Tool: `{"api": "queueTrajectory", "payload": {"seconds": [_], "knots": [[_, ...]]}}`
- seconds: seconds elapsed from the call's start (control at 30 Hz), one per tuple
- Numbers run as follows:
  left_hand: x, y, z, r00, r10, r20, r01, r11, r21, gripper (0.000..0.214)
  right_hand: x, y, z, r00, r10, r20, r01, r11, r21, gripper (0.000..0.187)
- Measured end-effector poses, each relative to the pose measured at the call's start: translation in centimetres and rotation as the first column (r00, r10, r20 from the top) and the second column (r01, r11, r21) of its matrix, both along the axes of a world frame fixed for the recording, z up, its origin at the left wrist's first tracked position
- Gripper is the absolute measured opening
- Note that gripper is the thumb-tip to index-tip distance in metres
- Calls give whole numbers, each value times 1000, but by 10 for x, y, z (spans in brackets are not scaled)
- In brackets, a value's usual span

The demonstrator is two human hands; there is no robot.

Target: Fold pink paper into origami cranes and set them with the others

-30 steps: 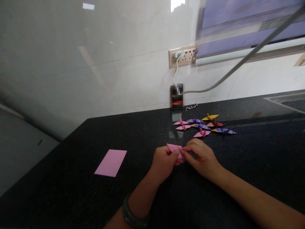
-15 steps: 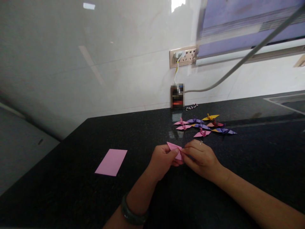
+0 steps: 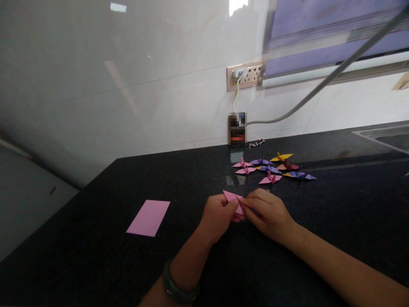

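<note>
A folded pink paper (image 3: 232,197) is held between both hands above the dark countertop. My left hand (image 3: 219,215) grips its left side, thumb on top and fingers underneath. With its fingertips pinched together, my right hand (image 3: 268,213) holds the paper's right edge and hides part of it. Just beyond the hands lies a group of several folded paper cranes in pink, purple, yellow and red, among them a pink crane (image 3: 270,178) nearest my right hand. A flat pink sheet (image 3: 149,218) rests on the counter to the left.
At the wall stands a small box (image 3: 237,129) with a blurred-out face, a braided cord (image 3: 256,144) beside it. A wall socket (image 3: 244,76) holds a white plug. A grey cable (image 3: 297,111) runs up to the right. The countertop (image 3: 96,256) ends at a slanting left edge.
The fingers of my right hand have shifted slightly up and left along the paper's edge. My left hand keeps its hold, and the cranes and flat sheet stay in place.
</note>
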State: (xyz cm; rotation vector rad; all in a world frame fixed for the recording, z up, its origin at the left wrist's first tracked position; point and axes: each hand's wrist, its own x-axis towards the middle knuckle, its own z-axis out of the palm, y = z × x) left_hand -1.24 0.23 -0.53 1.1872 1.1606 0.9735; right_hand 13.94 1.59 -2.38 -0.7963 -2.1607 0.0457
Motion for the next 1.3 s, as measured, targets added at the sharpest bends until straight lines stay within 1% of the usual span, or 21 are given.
{"api": "queueTrajectory", "payload": {"seconds": [0.17, 0.3, 0.4, 0.47, 0.57, 0.63, 0.7, 0.73, 0.77, 0.8, 0.87, 0.93, 1.0, 1.03, 1.07, 1.13, 1.2, 1.3], "knots": [[0, 0, 1, 999, 26, 42, -26, 1000, -10, 18, 0, -2, 0, 998, 15, 68, -15, 1000, -3, 19], [-2, 1, 1, 990, 52, 127, -49, 998, -33, 19, 0, -4, 2, 993, 7, 118, -5, 1000, -12, 23], [-3, 2, 0, 980, 70, 188, -60, 996, -59, 21, -2, -7, 4, 987, -13, 159, 14, 1000, -7, 23], [-3, 2, -1, 979, 72, 192, -63, 997, -54, 24, -4, -8, 5, 982, -29, 187, 29, 1000, 1, 23], [-2, 1, 0, 986, 85, 143, -82, 996, -23, 28, -7, -11, 6, 975, -48, 215, 47, 999, 12, 26], [-2, 1, 0, 988, 92, 120, -92, 996, -5, 29, -7, -11, 5, 982, -23, 185, 25, 1000, -11, 26], [-2, 1, 0, 989, 82, 126, -82, 997, -11, 30, -7, -10, 5, 998, 20, 64, -14, 995, -95, 26], [-3, 1, 0, 988, 75, 132, -73, 997, -20, 30, -6, -8, 5, 1000, 13, -27, -17, 987, -160, 25], [-3, 1, -1, 988, 67, 138, -64, 997, -31, 30, -5, -7, 5, 992, -23, -122, -7, 971, -240, 24], [-3, 1, -1, 988, 60, 140, -55, 998, -43, 30, -4, -5, 6, 975, -81, -205, 9, 943, -334, 22], [-3, 1, -1, 990, 41, 139, -33, 998, -58, 30, -3, -1, 9, 939, -189, -289, 9, 849, -529, 19], [-2, 1, -2, 990, 8, 138, 0, 998, -61, 30, -3, 1, 11, 938, -171, -300, -84, 729, -679, 21], [-2, 0, -2, 991, -15, 132, 23, 998, -59, 31, -4, 2, 12, 944, -99, -314, -187, 624, -759, 25], [-2, 0, -3, 991, -19, 129, 27, 998, -56, 32, -4, 1, 12, 942, -78, -327, -222, 588, -778, 26], [-1, 0, -3, 992, -22, 127, 29, 998, -53, 33, -5, 1, 11, 936, -76, -343, -243, 562, -790, 26], [-1, 0, -3, 991, -25, 130, 32, 998, -53, 33, -5, 1, 10, 923, -98, -371, -267, 531, -805, 26], [0, 0, -3, 990, -21, 139, 30, 997, -67, 33, -6, 1, 8, 911, -123, -393, -281, 512, -812, 26], [1, 1, -1, 990, 6, 140, 8, 995, -98, 34, -5, 2, 7, 896, -142, -420, -301, 501, -812, 26]]}}
